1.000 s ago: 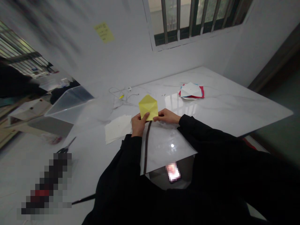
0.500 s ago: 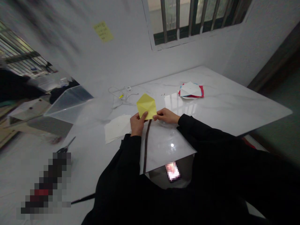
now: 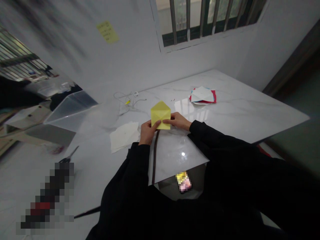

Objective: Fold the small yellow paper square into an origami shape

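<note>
A folded yellow paper point(image 3: 160, 114), five-sided with a point at the top, lies on the white marble table point(image 3: 237, 110). My left hand point(image 3: 147, 132) pinches its lower left corner with the thumb on top. My right hand point(image 3: 178, 120) grips its lower right edge, fingers curled over the paper. Both sleeves are black.
A sheet of white paper point(image 3: 124, 136) lies left of my hands. Scissors point(image 3: 69, 156) rest further left. A stack of red, white and blue papers point(image 3: 203, 95) sits at the back right. A white cable point(image 3: 128, 100) and a clear plastic box point(image 3: 68, 110) are at the back left.
The yellow paper has been turned slightly and shifted to the right, and my right hand has moved closer along its lower edge. The camera has drifted a little.
</note>
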{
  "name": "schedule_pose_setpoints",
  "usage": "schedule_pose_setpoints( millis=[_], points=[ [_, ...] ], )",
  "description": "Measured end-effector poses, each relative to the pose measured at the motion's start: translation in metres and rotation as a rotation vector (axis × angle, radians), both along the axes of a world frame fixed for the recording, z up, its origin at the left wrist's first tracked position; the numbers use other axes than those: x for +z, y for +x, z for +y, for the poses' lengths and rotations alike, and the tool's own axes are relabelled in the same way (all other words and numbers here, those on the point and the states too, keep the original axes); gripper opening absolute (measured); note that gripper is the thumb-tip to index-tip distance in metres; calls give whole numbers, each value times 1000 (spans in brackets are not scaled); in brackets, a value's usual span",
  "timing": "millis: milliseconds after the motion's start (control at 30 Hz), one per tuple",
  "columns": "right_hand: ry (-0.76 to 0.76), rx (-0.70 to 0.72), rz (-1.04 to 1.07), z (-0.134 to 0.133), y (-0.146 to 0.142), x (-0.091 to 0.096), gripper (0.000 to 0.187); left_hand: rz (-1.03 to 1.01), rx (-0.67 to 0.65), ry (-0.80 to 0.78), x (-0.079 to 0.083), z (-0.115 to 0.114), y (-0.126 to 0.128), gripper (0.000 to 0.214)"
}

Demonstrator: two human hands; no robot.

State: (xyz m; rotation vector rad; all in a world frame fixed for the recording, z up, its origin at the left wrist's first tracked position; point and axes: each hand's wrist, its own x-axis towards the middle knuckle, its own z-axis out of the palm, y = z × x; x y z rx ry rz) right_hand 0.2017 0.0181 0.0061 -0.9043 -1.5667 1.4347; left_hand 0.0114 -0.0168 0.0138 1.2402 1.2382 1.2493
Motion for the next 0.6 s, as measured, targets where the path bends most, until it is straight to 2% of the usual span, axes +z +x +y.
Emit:
schedule_pose_setpoints(
  millis=[233, 400, 600],
  points=[
    [-64, -99, 58, -4, -3, 5, 31, -53, -21, -21, 0, -1, 1, 63],
    [-90, -175, 84, -6, -5, 7, 34, -60, -11, -34, -2, 0, 3, 55],
    [-102, -215, 61, -7, -10, 0, 35, -140, 29, -4, 0, 1, 6, 48]
  ],
)
